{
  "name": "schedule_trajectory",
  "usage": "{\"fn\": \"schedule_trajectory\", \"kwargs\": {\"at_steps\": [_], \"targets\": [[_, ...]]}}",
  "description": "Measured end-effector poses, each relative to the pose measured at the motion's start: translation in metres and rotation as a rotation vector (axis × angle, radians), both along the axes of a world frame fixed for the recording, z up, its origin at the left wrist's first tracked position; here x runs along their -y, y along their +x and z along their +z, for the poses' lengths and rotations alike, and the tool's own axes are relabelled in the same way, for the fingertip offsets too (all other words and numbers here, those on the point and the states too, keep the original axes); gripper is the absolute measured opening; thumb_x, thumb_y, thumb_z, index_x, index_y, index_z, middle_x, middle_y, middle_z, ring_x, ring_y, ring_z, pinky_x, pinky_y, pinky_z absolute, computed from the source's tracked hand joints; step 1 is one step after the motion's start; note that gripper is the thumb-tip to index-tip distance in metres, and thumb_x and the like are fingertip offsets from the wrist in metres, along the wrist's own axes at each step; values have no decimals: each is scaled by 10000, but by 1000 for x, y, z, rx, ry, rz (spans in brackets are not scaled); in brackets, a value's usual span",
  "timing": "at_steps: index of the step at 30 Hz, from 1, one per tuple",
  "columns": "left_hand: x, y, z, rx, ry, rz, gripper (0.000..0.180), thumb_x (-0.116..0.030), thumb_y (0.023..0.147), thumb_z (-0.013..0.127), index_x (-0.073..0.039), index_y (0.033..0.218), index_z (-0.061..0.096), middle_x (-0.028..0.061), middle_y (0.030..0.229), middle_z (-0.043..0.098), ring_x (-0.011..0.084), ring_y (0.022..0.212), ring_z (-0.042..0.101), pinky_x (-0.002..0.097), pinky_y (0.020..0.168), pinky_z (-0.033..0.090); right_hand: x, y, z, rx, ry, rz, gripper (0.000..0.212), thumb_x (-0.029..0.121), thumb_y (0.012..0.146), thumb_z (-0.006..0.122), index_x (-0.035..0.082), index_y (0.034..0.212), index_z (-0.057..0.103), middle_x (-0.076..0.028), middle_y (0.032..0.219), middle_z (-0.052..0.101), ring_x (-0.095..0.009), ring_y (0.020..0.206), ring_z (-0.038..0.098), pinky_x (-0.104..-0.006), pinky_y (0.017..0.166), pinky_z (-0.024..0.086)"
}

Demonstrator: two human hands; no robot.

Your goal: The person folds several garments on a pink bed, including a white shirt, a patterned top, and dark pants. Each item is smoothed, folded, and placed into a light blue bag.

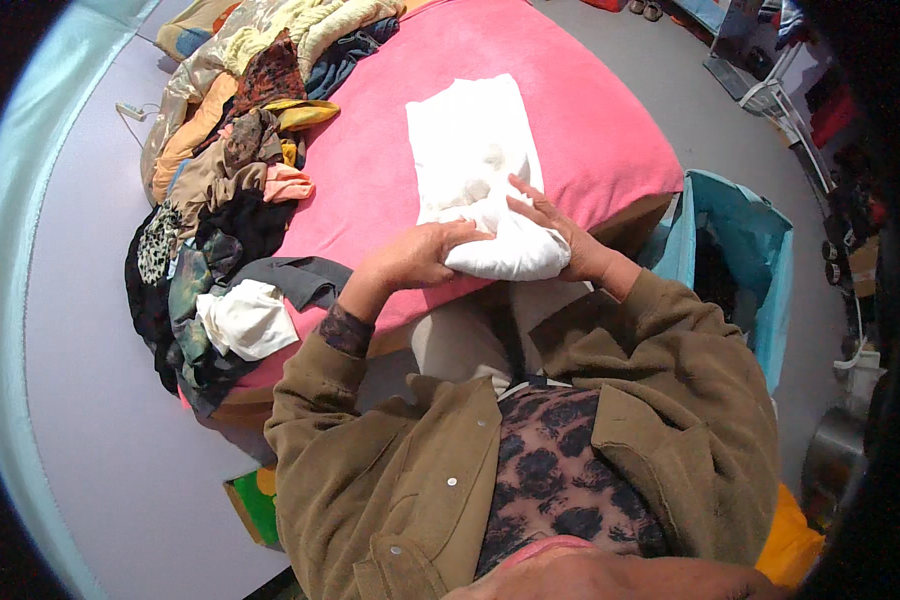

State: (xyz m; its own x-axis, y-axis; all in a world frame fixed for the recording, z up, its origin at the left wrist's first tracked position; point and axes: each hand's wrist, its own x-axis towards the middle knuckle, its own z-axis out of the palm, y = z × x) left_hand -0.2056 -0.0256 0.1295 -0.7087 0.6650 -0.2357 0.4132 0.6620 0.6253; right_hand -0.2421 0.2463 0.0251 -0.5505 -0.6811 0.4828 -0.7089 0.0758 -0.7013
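A white cloth garment (pixel 465 130) lies in a flat, narrow strip on the pink cover, its near end bunched or folded over at the edge closest to me. My left hand (pixel 415 255) grips the left side of that near end, thumb on top and the other fingers partly hidden. On the opposite side, my right hand (pixel 565 235) rests with fingers apart over the cloth, its palm curved round the right edge. The near fold bulges a little between both hands. What kind of garment it is cannot be made out.
A pink cover (pixel 590 110) drapes the table. Along its left side runs a heap of mixed clothes (pixel 230 190), with a crumpled white cloth (pixel 247 320) at the near end. A light-blue fabric bin (pixel 740 215) stands at the right, with a metal rack (pixel 790 120) beyond it.
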Motion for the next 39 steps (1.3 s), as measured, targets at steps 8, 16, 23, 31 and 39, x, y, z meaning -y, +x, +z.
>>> {"fn": "schedule_trajectory", "kwargs": {"at_steps": [8, 16, 23, 31, 39], "targets": [[13, 8, -25, -412, -35, -36, 586, -230, 770, 800, -104, 1309, 607, 148, 1400, 541, 297, 1321, 495, 420, 1111, 374, -2, -28, 12, 94, 85, 165, 650, 225, 742, 813, 131, 1324, 538, -152, 1354, 527, -294, 1272, 527, -391, 1057, 437], [50, -31, -43, 178, 679, 513, 625, -467, 939, 640, -62, 1402, 530, 106, 1328, 584, 219, 1268, 505, 370, 1074, 394, 15, -28, -4, 719, -186, -319, 351, 135, 895, 729, 35, 1220, 640, -54, 1159, 680, -156, 1097, 613, -338, 970, 482], [43, -64, -77, 123, 598, 723, 744, -450, 858, 742, -11, 1401, 485, 117, 1277, 601, 227, 1169, 563, 364, 992, 456, 41, -92, -17, 629, -207, -494, 497, 391, 938, 642, 7, 1253, 637, -141, 1137, 702, -239, 1048, 655, -359, 894, 501], [29, -91, -98, 7, 636, 821, 698, -453, 875, 709, 30, 1347, 533, 150, 1240, 624, 232, 1105, 604, 353, 918, 485, 50, -132, -12, 914, 89, -555, 650, 474, 947, 598, -78, 1290, 574, -224, 1238, 634, -275, 1106, 625, -371, 925, 492], [43, -32, -113, 160, 556, 878, 625, -414, 886, 708, 17, 1313, 560, 127, 1188, 650, 214, 1067, 616, 350, 889, 499, 27, -74, 13, 864, 94, -305, 665, 447, 948, 622, -23, 1398, 484, -145, 1214, 645, -237, 1117, 613, -359, 919, 492]]}}
